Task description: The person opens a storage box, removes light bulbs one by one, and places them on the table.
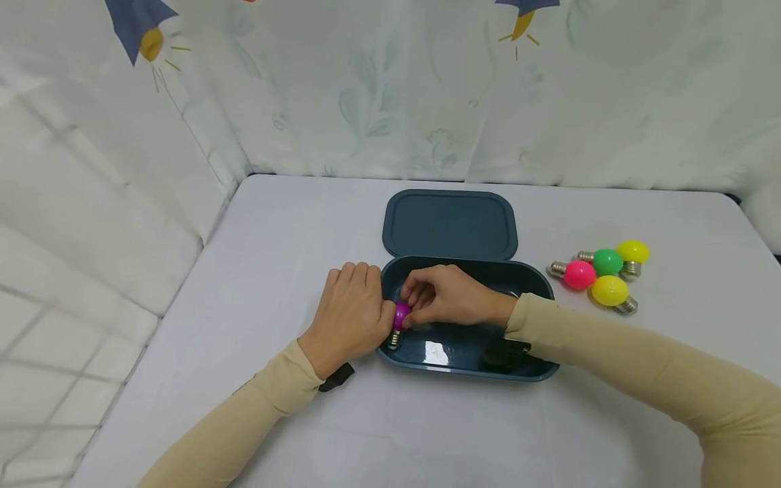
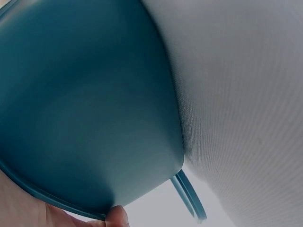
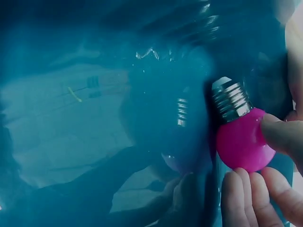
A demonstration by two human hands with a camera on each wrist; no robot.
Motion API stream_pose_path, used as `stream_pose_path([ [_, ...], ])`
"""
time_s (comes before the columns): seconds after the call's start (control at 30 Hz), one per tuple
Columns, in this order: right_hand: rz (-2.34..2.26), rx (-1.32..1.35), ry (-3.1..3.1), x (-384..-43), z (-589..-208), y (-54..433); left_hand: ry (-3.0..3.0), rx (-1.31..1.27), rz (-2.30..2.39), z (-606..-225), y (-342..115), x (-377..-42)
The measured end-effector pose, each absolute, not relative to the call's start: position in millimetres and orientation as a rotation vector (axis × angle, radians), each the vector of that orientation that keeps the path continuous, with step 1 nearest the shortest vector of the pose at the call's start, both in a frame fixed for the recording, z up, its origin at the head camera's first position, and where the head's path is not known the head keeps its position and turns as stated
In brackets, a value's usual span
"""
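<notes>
A dark blue-green plastic box stands on the white-covered table. Its left rim is gripped by my left hand, whose fingertip hooks over the edge in the left wrist view. Inside the box, at its left end, my right hand pinches a purple light bulb by its round glass. In the right wrist view the bulb looks magenta, with thumb and fingers on it and the silver screw base pointing away from the fingers. The base lies near the box's left wall in the head view.
Behind the box lies its matching flat lid. To the right, several bulbs lie in a cluster: a pink bulb, a green bulb, and yellow bulbs, one of them a nearer yellow bulb. A patterned curtain hangs behind the table.
</notes>
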State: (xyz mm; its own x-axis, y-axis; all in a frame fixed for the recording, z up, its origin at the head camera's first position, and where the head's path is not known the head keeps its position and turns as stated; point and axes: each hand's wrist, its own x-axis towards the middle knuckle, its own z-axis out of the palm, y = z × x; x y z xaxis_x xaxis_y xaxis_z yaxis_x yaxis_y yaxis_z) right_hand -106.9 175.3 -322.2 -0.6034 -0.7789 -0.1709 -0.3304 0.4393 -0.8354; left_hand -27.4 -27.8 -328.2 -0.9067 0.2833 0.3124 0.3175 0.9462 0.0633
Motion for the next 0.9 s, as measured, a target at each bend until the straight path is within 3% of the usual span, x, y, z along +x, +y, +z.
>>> stream_pose_path([
  [0.9,-1.001,-0.945,2.285,-98.6,-327.2,166.7,-2.773,-0.456,-0.16,-328.9,-28.7,-27.1],
])
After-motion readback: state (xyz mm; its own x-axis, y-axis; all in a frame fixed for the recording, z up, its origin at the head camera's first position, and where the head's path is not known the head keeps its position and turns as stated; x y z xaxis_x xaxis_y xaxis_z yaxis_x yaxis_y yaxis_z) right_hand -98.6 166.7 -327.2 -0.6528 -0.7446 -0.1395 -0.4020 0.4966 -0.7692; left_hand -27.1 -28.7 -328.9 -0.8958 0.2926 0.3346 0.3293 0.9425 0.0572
